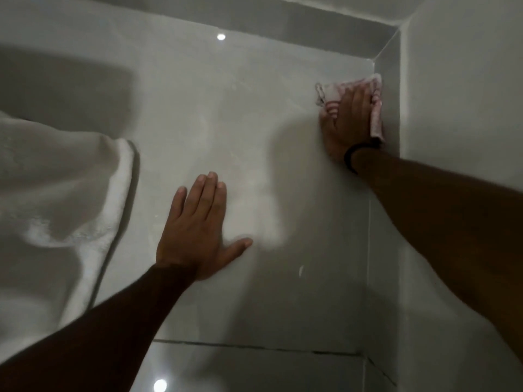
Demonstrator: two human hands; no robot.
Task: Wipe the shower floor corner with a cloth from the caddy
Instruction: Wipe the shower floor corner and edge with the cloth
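A pink-and-white striped cloth [331,94] lies pressed on the glossy grey floor tile [254,123], close to the far right corner [373,63] where the floor meets the skirting tiles. My right hand [348,120] lies flat on top of the cloth with the fingers pointing toward the corner; a dark band circles its wrist. My left hand [198,227] rests palm down on the bare floor, nearer to me, with fingers spread and nothing in it. The caddy is out of view.
A white towel [56,199] lies bunched on the floor at the left. Grey skirting tiles [387,193] and a wall run along the right side and the far side. A grout line [254,346] crosses the floor near me.
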